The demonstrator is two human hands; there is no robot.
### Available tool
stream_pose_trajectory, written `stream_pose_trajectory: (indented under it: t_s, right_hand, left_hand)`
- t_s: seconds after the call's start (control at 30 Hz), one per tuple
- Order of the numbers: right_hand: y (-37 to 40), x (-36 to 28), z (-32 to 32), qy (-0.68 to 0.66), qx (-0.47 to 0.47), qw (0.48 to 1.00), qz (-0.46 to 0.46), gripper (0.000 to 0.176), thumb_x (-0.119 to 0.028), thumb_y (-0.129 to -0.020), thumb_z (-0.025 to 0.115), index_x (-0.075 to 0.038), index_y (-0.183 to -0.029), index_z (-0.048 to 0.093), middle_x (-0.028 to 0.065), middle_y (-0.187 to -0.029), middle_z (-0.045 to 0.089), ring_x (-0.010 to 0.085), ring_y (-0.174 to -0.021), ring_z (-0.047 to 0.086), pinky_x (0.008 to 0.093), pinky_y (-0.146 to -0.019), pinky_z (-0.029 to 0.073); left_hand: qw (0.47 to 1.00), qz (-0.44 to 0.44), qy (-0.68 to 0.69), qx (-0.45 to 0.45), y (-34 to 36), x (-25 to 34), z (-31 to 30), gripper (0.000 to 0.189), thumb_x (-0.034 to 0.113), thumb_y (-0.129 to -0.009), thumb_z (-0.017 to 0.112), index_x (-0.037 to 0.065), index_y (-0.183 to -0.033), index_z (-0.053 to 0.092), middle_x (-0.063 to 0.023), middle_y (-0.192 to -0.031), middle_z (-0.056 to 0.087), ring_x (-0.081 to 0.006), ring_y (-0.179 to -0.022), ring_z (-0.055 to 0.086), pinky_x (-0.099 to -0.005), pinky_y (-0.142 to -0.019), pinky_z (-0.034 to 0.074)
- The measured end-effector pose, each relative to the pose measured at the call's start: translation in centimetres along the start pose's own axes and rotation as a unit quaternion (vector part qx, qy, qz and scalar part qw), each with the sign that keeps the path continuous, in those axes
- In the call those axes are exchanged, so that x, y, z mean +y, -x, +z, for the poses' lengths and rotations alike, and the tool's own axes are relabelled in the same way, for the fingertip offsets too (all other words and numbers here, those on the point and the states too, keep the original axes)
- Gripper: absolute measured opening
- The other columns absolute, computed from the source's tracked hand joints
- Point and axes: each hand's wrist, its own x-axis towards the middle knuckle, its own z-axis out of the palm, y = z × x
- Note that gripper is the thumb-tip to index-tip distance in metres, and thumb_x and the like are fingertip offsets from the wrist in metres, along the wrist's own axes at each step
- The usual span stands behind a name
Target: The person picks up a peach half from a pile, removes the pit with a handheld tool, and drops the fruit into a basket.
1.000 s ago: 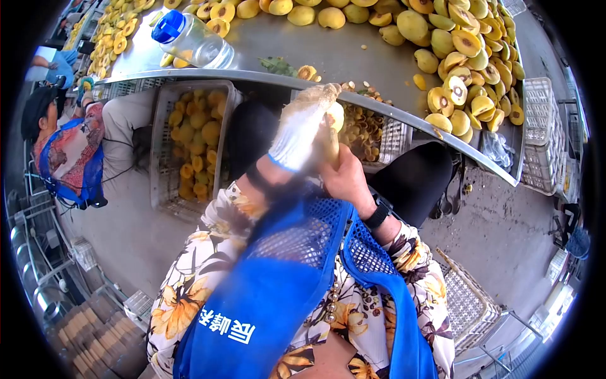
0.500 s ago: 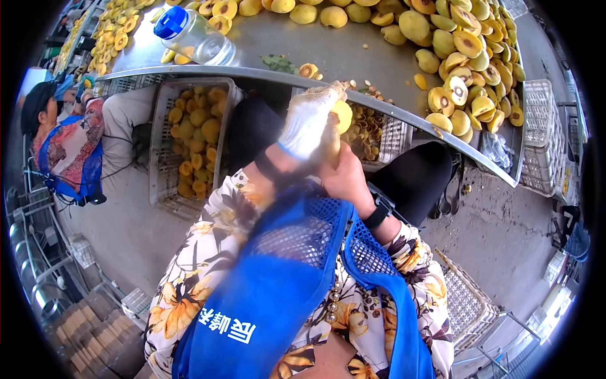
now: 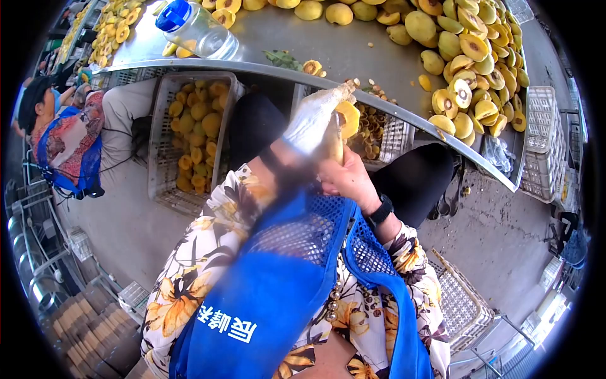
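Observation:
My left hand [image 3: 314,121], in a white glove, is closed around a yellow peach piece [image 3: 348,120] just over the table's front edge. A dark hollow shows in the cut face of the fruit. Bare, with a black band at the wrist, my right hand [image 3: 351,181] wraps round the pale handle of a tool [image 3: 335,140]. The tool points up against the fruit; its tip is hidden by the glove and peach. Below the hands, a white crate [image 3: 394,140] holds small brownish pieces.
Halved peaches [image 3: 483,69] are heaped on the metal table [image 3: 353,54]. A blue-capped bottle [image 3: 208,36] lies near its edge. A crate of peaches [image 3: 153,142] stands left of my knees. A co-worker [image 3: 66,139] sits at far left. Stacked crates [image 3: 541,142] stand right.
The peach piece has turned, and its dark hollow now shows. My right hand has shifted slightly down with the tool. The co-worker's head and arms have moved a little.

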Motion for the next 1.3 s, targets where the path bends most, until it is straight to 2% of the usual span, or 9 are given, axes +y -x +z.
stream_pose_trajectory:
  t_s: [0.17, 0.43, 0.63, 0.7, 0.77, 0.87, 1.03, 1.17, 1.3]
  right_hand:
    - [-0.4, 0.6, -1.1, 0.073, -0.062, 0.985, -0.147, 0.017, 0.003, -0.081, 0.051, -0.004, -0.097, 0.049, -0.0004, -0.063, 0.050, 0.0053, -0.042, 0.042, 0.0196, -0.037, 0.033]
    - [1.3, -1.8, -1.1, 0.045, 0.017, 0.976, -0.211, 0.011, 0.004, -0.084, 0.050, -0.001, -0.094, 0.050, 0.0006, -0.060, 0.047, 0.0062, -0.041, 0.042, 0.0210, -0.038, 0.037]
    - [-0.3, -0.1, -2.9, 0.316, 0.127, 0.885, -0.317, 0.008, -0.005, -0.081, 0.060, -0.004, -0.087, 0.055, -0.0017, -0.064, 0.051, 0.0045, -0.046, 0.045, 0.0200, -0.042, 0.037]
    - [0.5, -0.2, -3.6, 0.257, 0.118, 0.937, -0.203, 0.010, -0.009, -0.081, 0.062, -0.004, -0.087, 0.056, -0.0042, -0.062, 0.050, 0.0029, -0.046, 0.045, 0.0190, -0.043, 0.036]
    - [0.7, 0.2, -4.5, 0.231, 0.127, 0.951, -0.162, 0.011, -0.009, -0.083, 0.061, -0.004, -0.089, 0.054, -0.0045, -0.060, 0.049, 0.0027, -0.046, 0.044, 0.0184, -0.042, 0.036]
    - [0.1, 1.3, -5.9, 0.221, 0.145, 0.950, -0.166, 0.013, -0.009, -0.083, 0.060, -0.004, -0.092, 0.052, -0.0039, -0.061, 0.048, 0.0032, -0.044, 0.044, 0.0180, -0.040, 0.036]
    - [-0.3, 0.6, -5.0, 0.213, 0.176, 0.949, -0.149, 0.013, -0.010, -0.083, 0.059, -0.003, -0.093, 0.053, -0.0023, -0.061, 0.050, 0.0045, -0.044, 0.046, 0.0192, -0.039, 0.036]
    - [-0.6, 2.4, -6.2, 0.269, 0.187, 0.910, -0.253, 0.014, -0.010, -0.082, 0.060, -0.003, -0.093, 0.055, -0.0014, -0.065, 0.053, 0.0050, -0.050, 0.047, 0.0208, -0.043, 0.039]
    - [2.2, 2.2, -6.7, 0.244, 0.163, 0.929, -0.226, 0.017, -0.012, -0.081, 0.064, -0.002, -0.091, 0.056, 0.0004, -0.078, 0.057, 0.0074, -0.071, 0.053, 0.0240, -0.064, 0.047]
  left_hand:
    - [0.865, -0.322, 0.386, 0.008, 0.0, 3.7, 0.1, 0.028, 0.033, -0.089, 0.053, 0.006, -0.099, 0.058, -0.0116, -0.081, 0.062, -0.0236, -0.069, 0.061, -0.0290, -0.058, 0.052]
    - [0.883, -0.275, 0.339, 0.174, -1.0, 4.9, -1.9, 0.055, 0.055, -0.089, 0.040, 0.008, -0.114, 0.056, -0.0059, -0.109, 0.060, -0.0240, -0.088, 0.059, -0.0385, -0.067, 0.050]
    - [0.908, -0.219, 0.321, 0.160, 0.4, 6.1, -5.1, 0.051, 0.059, -0.086, 0.043, 0.011, -0.098, 0.057, -0.0127, -0.088, 0.064, -0.0286, -0.072, 0.063, -0.0386, -0.051, 0.049]
    - [0.904, -0.204, 0.332, 0.175, 1.9, 6.1, -9.4, 0.042, 0.052, -0.088, 0.047, 0.011, -0.093, 0.055, -0.0118, -0.082, 0.063, -0.0300, -0.070, 0.063, -0.0385, -0.045, 0.048]
    - [0.943, -0.133, 0.016, 0.305, 3.9, 6.0, -13.6, 0.049, 0.048, -0.088, 0.049, 0.004, -0.104, 0.060, -0.0112, -0.081, 0.065, -0.0249, -0.070, 0.065, -0.0363, -0.052, 0.052]
    - [0.713, -0.154, -0.620, 0.289, 4.4, 7.5, -17.9, 0.042, 0.047, -0.085, 0.048, 0.010, -0.091, 0.068, -0.0137, -0.100, 0.064, -0.0330, -0.091, 0.060, -0.0413, -0.079, 0.044]
    - [0.827, 0.062, -0.535, 0.159, -3.8, 9.7, -11.7, 0.033, 0.033, -0.087, 0.048, 0.007, -0.099, 0.064, -0.0171, -0.099, 0.063, -0.0357, -0.093, 0.058, -0.0377, -0.079, 0.046]
    - [0.761, 0.254, -0.592, 0.078, -15.3, 7.4, -3.5, 0.025, 0.033, -0.084, 0.052, 0.008, -0.089, 0.056, -0.0159, -0.087, 0.061, -0.0360, -0.082, 0.059, -0.0449, -0.068, 0.047]
    - [0.743, 0.220, -0.631, 0.026, -24.8, 5.9, 2.3, 0.048, 0.034, -0.083, 0.052, 0.010, -0.123, 0.045, -0.0204, -0.114, 0.054, -0.0374, -0.096, 0.056, -0.0445, -0.078, 0.047]
